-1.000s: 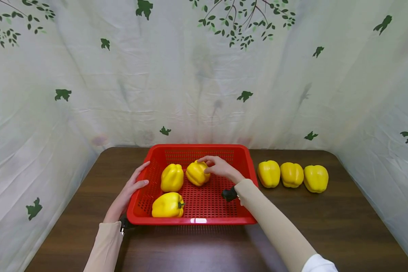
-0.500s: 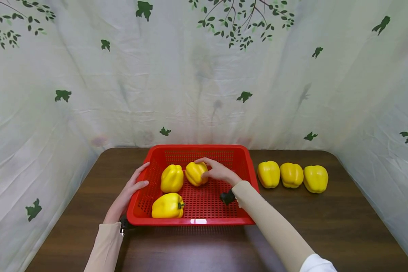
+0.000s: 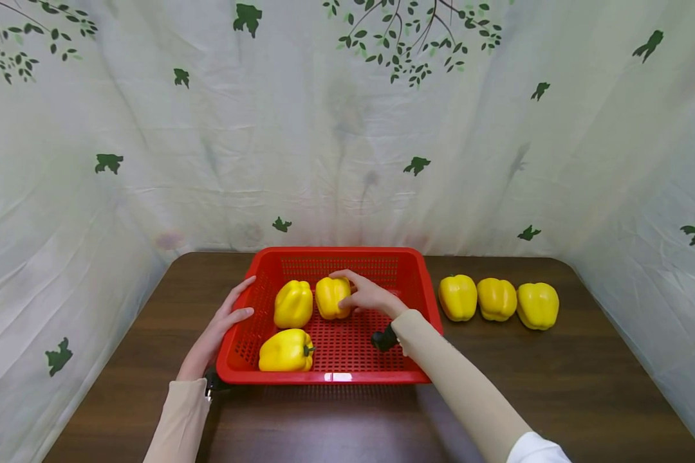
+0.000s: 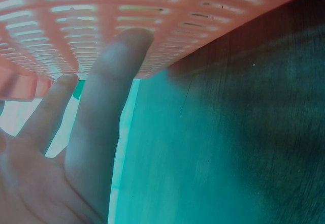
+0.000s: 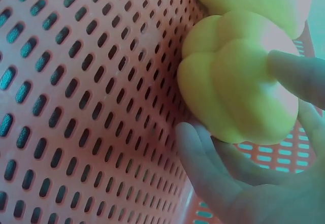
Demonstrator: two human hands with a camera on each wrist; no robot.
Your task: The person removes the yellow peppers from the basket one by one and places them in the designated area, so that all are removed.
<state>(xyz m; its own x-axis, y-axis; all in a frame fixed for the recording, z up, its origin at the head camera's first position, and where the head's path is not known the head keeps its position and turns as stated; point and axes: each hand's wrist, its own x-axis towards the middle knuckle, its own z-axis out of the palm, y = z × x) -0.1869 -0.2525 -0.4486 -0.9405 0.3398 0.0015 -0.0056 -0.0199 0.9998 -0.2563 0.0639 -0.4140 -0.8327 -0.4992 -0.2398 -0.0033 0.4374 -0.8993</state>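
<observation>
My right hand [image 3: 366, 296] is inside the red plastic basket [image 3: 376, 377], holding a yellow bell pepper [image 3: 328, 298] by its right side. In the right wrist view, the thumb presses on this pepper [image 5: 238, 82] while other fingers curve beneath it. Just left of it lies another yellow bell pepper [image 3: 293, 304], and a third, with its green stem facing right, sits lower down [image 3: 286, 351]. My left hand [image 3: 215, 334] rests against the basket's left side. The left wrist view shows its straight fingers [image 4: 104, 92] touching the slotted outer wall.
Right of the basket, several things stay close: a yellow bell pepper [image 3: 458, 298], another pepper [image 3: 497, 299] and a third pepper [image 3: 538, 306] stand in a row on the brown wooden table [image 3: 556, 399]. A pale curtain [image 3: 347, 128] with leaf prints hangs behind.
The right hand has shifted slightly left, and the pepper in it has turned more upright beside its neighbour. My left hand and the basket have stayed in place.
</observation>
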